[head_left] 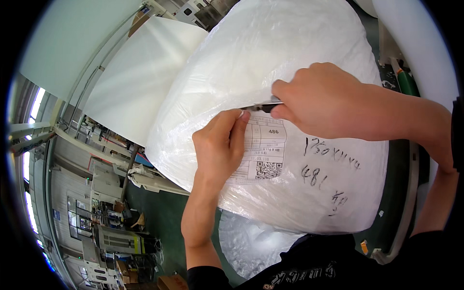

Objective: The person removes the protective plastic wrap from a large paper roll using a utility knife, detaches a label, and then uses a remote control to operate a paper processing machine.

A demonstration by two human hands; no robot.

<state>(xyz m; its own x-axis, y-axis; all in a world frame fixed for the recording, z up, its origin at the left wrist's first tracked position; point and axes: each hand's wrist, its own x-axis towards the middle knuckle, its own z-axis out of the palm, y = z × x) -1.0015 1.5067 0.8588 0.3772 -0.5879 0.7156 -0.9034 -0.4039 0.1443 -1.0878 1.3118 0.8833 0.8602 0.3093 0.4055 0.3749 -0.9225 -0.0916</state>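
Observation:
A large white roll (241, 53) wrapped in clear, wrinkled plastic film (188, 121) fills the middle of the view. A printed white label (270, 157) with a square code lies on it, partly behind my left hand. My right hand (324, 99) is closed around the black handle of a utility knife (263, 107), its silver blade pointing left. Just below the blade tip, at the label's upper left, my left hand (220, 140) pinches the plastic film between thumb and fingers. The exact pinched bit is mostly hidden.
Black handwriting (316, 176) marks the wrap right of the label. Another white roll (145, 77) stands at the left, and a crumpled plastic-covered thing (251, 241) sits below. Machine frames (104, 183) line the far left. A green cylinder (407, 82) is at the right.

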